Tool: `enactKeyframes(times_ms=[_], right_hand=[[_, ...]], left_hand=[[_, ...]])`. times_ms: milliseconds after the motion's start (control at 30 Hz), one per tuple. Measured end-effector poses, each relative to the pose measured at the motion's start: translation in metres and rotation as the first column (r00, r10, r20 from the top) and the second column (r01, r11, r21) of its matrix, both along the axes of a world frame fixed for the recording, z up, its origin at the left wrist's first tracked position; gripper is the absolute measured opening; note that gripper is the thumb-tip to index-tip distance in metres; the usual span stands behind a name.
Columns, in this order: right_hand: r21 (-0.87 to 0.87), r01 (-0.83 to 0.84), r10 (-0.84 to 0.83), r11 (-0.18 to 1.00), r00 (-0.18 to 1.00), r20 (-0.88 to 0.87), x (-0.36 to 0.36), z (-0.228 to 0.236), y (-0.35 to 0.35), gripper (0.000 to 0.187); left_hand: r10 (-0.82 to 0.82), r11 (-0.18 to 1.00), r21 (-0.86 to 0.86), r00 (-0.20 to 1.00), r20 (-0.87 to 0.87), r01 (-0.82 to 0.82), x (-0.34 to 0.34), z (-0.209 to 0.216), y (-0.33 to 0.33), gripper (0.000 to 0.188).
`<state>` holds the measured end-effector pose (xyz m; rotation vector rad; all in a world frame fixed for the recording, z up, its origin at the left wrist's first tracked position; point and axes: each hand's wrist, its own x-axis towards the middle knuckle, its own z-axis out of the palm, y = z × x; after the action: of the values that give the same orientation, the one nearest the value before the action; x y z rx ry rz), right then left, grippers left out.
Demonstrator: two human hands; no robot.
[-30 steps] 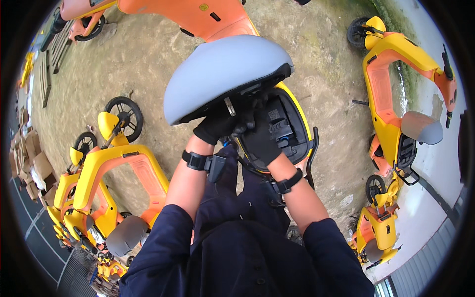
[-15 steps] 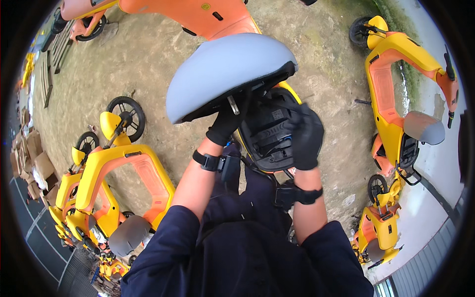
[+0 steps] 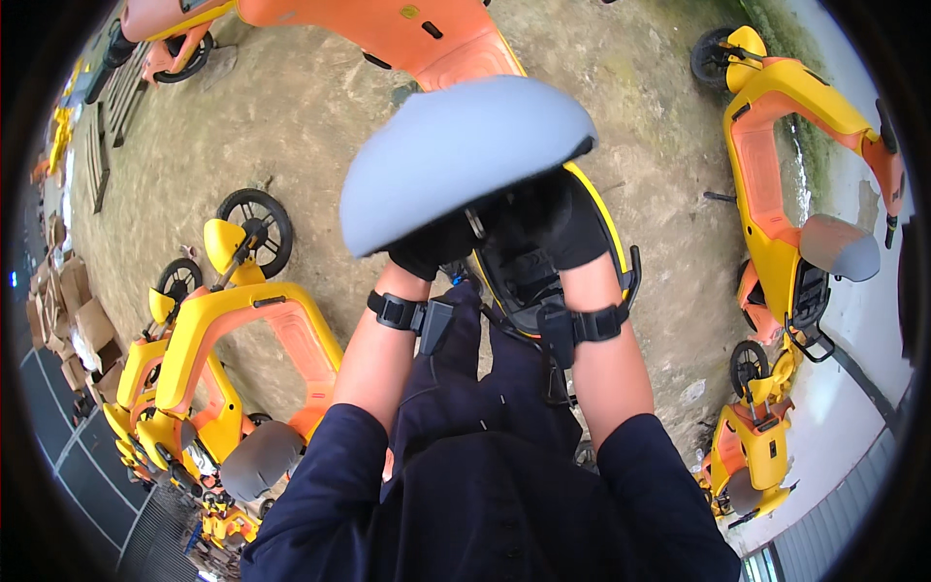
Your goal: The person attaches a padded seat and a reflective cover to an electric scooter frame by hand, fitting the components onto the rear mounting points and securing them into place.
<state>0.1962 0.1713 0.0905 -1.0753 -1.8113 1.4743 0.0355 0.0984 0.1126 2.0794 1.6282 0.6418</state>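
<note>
A grey-blue scooter seat point(image 3: 465, 160) is tilted up in front of me, over the dark under-seat compartment point(image 3: 502, 286) of a yellow and orange scooter point(image 3: 378, 34). My left hand point(image 3: 427, 254), in a black glove, reaches beneath the seat's left side, close to a small metal latch piece point(image 3: 474, 223). From the right, my black-gloved right hand point(image 3: 578, 228) goes in under the seat, over the compartment's right part. The seat and shadow hide the fingers of both hands, so what they grip is not visible.
Yellow and orange scooters stand at left point(image 3: 247, 320) and right point(image 3: 766, 194). A black rear rail point(image 3: 633, 276) sticks out beside my right wrist. Cardboard boxes point(image 3: 92, 325) and wooden planks point(image 3: 100, 160) lie at far left. A white wall point(image 3: 853, 320) runs along the right.
My right hand has moved from the compartment's right edge up and inward under the seat. The seat sits slightly further right and lower in view; my left hand stays beneath it.
</note>
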Motion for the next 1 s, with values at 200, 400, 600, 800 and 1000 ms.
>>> enactKeyframes(times_ms=[200, 400, 600, 800, 1000], right_hand=[[-0.501, 0.081, -0.256, 0.862, 0.922, -0.291, 0.017, 0.066, -0.012, 0.021], [-0.098, 0.326, -0.332, 0.940, 0.942, -0.047, 0.000, 0.102, -0.039, 0.022], [0.127, -0.088, 0.028, 0.988, 0.910, 0.414, -0.018, 0.070, -0.013, 0.024], [0.457, -0.439, 0.127, 0.774, 0.815, 0.566, -0.010, 0.121, 0.023, 0.026], [-0.027, -0.510, 0.505, 0.859, 0.839, 0.205, -0.004, 0.105, 0.040, 0.027]], left_hand=[[0.041, 0.991, 0.119, 0.977, 0.210, -0.067, 0.005, -0.009, 0.004, 0.037], [0.375, 0.908, -0.357, 0.808, 0.454, -0.220, 0.019, -0.019, -0.002, 0.032], [0.370, 0.926, 0.023, 0.916, 0.153, -0.377, 0.041, -0.032, -0.011, 0.040], [0.422, 0.887, -0.254, 0.901, 0.102, -0.387, 0.048, -0.015, -0.018, 0.037], [0.396, 0.913, -0.180, 0.898, 0.192, -0.365, 0.050, -0.017, -0.022, 0.033]])
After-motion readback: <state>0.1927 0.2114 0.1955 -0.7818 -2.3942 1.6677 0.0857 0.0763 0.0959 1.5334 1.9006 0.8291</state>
